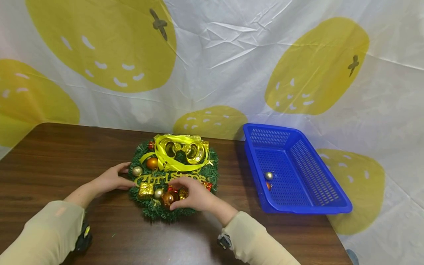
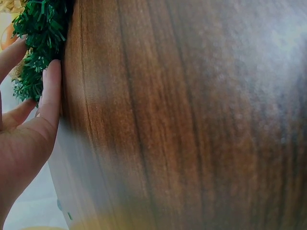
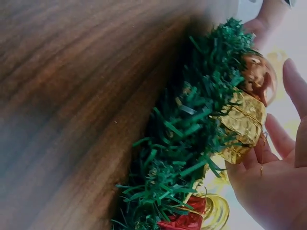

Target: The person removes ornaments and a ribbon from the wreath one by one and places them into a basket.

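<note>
A green tinsel Christmas wreath (image 1: 213,173) lies on the table, with gold lettering, yellow ribbon (image 1: 179,165), gold bells (image 1: 195,152), baubles and small gift boxes on it. At its left edge, my left hand (image 1: 110,179) grips the foliage; in the left wrist view the thumb (image 2: 52,93) lies along the side and a finger reaches over the top. Over the front right, my right hand (image 1: 195,195) hovers with thumb and fingers spread around a copper bauble (image 3: 258,79) and a gold gift box (image 3: 244,122). The thumb is apart from the bauble; finger contact with the box is unclear.
A blue plastic basket (image 1: 256,176) stands on the right of the brown wooden table (image 1: 139,243). Inside it lie a gold bauble (image 1: 268,175) and an orange bauble (image 1: 268,186). A fruit-printed cloth (image 1: 218,55) hangs behind the table.
</note>
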The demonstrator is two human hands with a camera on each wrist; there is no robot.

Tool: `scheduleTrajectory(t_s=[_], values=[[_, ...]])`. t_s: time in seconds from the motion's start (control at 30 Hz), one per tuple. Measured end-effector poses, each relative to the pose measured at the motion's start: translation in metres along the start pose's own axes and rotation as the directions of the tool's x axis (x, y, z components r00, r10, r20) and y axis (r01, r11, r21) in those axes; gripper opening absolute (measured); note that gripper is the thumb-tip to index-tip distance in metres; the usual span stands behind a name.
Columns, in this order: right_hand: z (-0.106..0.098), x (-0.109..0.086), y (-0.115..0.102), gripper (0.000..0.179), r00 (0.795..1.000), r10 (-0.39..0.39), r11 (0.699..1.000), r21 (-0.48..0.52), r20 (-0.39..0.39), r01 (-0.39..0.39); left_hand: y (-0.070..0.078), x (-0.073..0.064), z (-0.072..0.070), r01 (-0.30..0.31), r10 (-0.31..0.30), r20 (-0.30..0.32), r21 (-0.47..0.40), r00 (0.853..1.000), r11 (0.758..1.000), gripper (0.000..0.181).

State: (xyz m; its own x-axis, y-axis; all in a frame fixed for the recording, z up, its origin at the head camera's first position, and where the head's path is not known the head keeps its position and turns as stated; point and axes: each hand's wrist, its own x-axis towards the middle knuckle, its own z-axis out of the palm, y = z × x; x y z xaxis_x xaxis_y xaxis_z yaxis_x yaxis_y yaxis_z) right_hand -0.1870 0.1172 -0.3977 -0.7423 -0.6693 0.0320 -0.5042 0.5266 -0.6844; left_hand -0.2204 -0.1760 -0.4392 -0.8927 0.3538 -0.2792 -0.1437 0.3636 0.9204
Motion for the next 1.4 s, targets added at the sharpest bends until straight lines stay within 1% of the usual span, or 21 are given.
scheduleTrajectory(t_s=[0.2,0.37,0.57,0.73,0.83,0.97,1.07,1.13,1.2,1.23,1.33,1.4], values=[[0.002,0.001,-0.002,0.067,0.999,-0.009,0.992,-0.129,0.031,0.013,0.001,-0.001,0.000,0.003,-0.003,-0.004,-0.005,1.000,1.000,0.099],[0.003,0.001,-0.003,0.063,0.999,-0.004,0.984,-0.176,0.039,0.011,0.001,0.000,0.000,0.000,0.000,-0.004,-0.001,1.000,1.000,0.099],[0.005,0.002,-0.003,0.053,0.999,0.018,0.981,-0.193,0.039,-0.010,0.002,-0.001,0.000,-0.002,0.002,-0.004,0.006,1.000,1.000,0.099],[0.004,0.002,-0.004,0.051,0.999,0.032,0.984,-0.179,0.037,-0.024,0.003,-0.001,0.001,-0.002,0.002,-0.006,0.002,1.000,1.000,0.099],[0.003,0.002,-0.004,0.050,0.999,0.031,0.989,-0.147,0.032,-0.026,0.003,-0.001,0.001,-0.001,0.001,-0.006,0.000,1.000,1.000,0.099],[-0.001,0.002,-0.004,0.049,1.000,0.016,0.996,-0.084,0.006,-0.016,0.003,-0.001,0.000,0.000,0.000,-0.004,0.004,1.000,1.000,0.099],[-0.005,0.003,-0.003,0.048,1.000,0.029,0.999,0.030,-0.004,-0.029,0.003,-0.001,0.000,0.002,-0.002,-0.004,0.007,1.000,1.000,0.099],[-0.007,0.004,-0.002,0.047,0.998,0.058,0.991,0.123,-0.008,-0.056,0.003,-0.001,0.000,0.003,-0.003,-0.005,0.007,1.000,1.000,0.099],[-0.011,0.004,-0.003,0.046,0.996,0.093,0.972,0.217,-0.009,-0.089,0.003,-0.001,0.000,0.004,-0.004,-0.006,0.006,1.000,1.000,0.099],[-0.012,0.004,-0.003,0.045,0.994,0.106,0.964,0.248,-0.012,-0.100,0.003,-0.001,0.000,0.005,-0.005,-0.006,0.005,1.000,1.000,0.099],[-0.019,0.003,-0.004,0.044,0.991,0.125,0.945,0.308,-0.035,-0.109,0.002,-0.001,0.000,0.006,-0.006,-0.005,0.006,1.000,1.000,0.099],[-0.024,0.003,-0.004,0.044,0.991,0.121,0.938,0.334,-0.051,-0.097,0.001,-0.001,0.000,0.006,-0.006,-0.005,0.002,1.000,1.000,0.099]])
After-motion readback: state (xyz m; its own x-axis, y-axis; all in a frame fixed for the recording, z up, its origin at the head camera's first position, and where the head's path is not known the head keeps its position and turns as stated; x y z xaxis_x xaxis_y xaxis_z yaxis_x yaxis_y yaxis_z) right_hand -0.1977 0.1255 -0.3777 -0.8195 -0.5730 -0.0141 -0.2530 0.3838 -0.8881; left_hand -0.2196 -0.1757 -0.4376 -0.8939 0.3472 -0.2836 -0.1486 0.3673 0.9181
